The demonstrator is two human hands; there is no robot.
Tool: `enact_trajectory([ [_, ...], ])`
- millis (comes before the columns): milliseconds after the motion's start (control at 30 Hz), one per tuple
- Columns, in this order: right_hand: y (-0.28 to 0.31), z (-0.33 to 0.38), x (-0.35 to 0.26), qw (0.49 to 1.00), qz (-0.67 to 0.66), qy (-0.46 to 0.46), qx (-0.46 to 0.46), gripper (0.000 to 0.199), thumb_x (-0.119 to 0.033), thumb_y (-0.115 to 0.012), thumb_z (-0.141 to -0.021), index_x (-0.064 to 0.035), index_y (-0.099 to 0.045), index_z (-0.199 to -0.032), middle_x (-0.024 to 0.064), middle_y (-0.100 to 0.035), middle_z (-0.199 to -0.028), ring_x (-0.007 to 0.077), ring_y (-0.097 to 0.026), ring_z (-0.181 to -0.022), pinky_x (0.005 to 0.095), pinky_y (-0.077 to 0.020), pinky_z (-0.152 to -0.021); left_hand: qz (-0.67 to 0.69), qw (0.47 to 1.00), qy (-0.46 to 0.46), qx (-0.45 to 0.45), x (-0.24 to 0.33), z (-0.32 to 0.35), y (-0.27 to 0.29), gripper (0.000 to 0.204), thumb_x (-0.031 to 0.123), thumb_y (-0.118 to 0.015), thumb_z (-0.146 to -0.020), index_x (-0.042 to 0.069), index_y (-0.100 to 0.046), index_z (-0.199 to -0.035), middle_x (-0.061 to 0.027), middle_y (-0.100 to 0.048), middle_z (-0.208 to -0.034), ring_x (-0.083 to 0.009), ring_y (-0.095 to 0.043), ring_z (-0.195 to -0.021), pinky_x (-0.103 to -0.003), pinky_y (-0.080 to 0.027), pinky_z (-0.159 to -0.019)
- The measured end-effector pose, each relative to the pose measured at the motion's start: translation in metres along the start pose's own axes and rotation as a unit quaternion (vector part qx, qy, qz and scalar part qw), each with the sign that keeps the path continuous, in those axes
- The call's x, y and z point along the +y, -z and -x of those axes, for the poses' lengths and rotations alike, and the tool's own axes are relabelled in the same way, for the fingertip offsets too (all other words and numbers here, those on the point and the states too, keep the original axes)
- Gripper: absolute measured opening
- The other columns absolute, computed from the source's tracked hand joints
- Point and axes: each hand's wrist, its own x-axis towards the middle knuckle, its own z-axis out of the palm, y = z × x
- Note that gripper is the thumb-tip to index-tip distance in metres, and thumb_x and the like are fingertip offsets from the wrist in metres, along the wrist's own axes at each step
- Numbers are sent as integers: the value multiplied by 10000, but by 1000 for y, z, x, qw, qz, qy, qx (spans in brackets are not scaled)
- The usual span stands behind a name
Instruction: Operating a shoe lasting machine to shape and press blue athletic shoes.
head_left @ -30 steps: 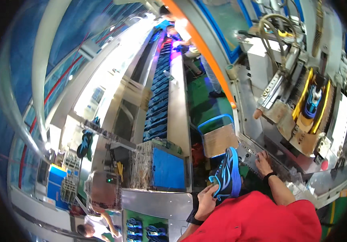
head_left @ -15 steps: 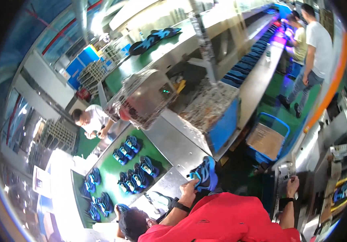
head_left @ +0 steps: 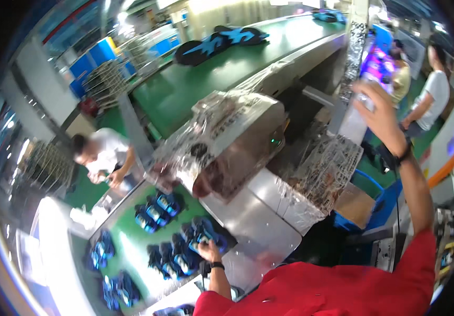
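My left hand [head_left: 211, 252] grips the near end of a black-and-blue sports shoe [head_left: 203, 230] at the right end of a row on the green table [head_left: 134, 255]. Beside it in that row stand several similar shoes [head_left: 170, 257], close together. Up at the right, my right hand [head_left: 378, 111] is raised in the air with its fingers loosely apart and nothing seen in it. Behind that hand lies the conveyor line, partly covered by it.
A film-wrapped machine box [head_left: 232, 142] stands ahead of the table. Beyond it, a green belt [head_left: 206, 84] carries dark blue-patterned pieces [head_left: 221, 42]. A co-worker [head_left: 103, 158] stands at the left; other people [head_left: 430, 100] are at the far right. A blue cart [head_left: 353, 208] sits low at the right.
My left hand has moved left with the shoe, from the metal surface to the row on the green table. My right hand has risen from low at the right. The view has shifted.
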Motion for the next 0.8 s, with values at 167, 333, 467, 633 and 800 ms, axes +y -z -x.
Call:
enact_trajectory([
  [167,-137,-188,-53,969,-35,241,-38,472,-226,-735,-833,-63,-617,-1260,146,-655,-1168,344,-623,-1084,456,-519,-931,7,996,-22,-86,-22,-3,-29,326,162,-722,-773,7,-481,-930,-157,-604,-787,-343,-587,-689,-496,-508,-680],
  [333,-270,-285,-125,949,31,296,-106,655,-321,-771,-779,-97,-553,-1355,162,-606,-1279,353,-623,-1134,454,-546,-952,-357,774,-510,116,-5,2,13,388,407,-580,-998,23,-633,-1012,-222,-554,-971,-510,-562,-1008,-726,-428,-940],
  [467,-354,-320,-174,938,53,309,-145,725,-536,-760,-804,-226,-506,-1408,194,-524,-1384,438,-571,-1194,559,-528,-933,-327,849,-413,-34,13,7,26,342,332,-456,-1038,20,-584,-1093,-270,-522,-972,-583,-523,-966,-803,-368,-951],
  [633,-409,-339,-192,945,47,289,-145,761,-649,-739,-761,-314,-517,-1407,174,-503,-1420,458,-526,-1233,653,-468,-909,-519,728,-448,-22,17,-1,25,335,306,-449,-1041,8,-579,-1122,-302,-502,-989,-625,-505,-1050,-811,-344,-985],
  [800,-400,-345,-208,968,38,215,-126,869,-737,-714,-706,-70,-632,-1258,225,-576,-1278,414,-556,-1172,602,-480,-880,-436,761,-480,-2,13,1,32,347,321,-469,-1039,7,-609,-1083,-312,-497,-1000,-642,-486,-1074,-815,-337,-989],
])
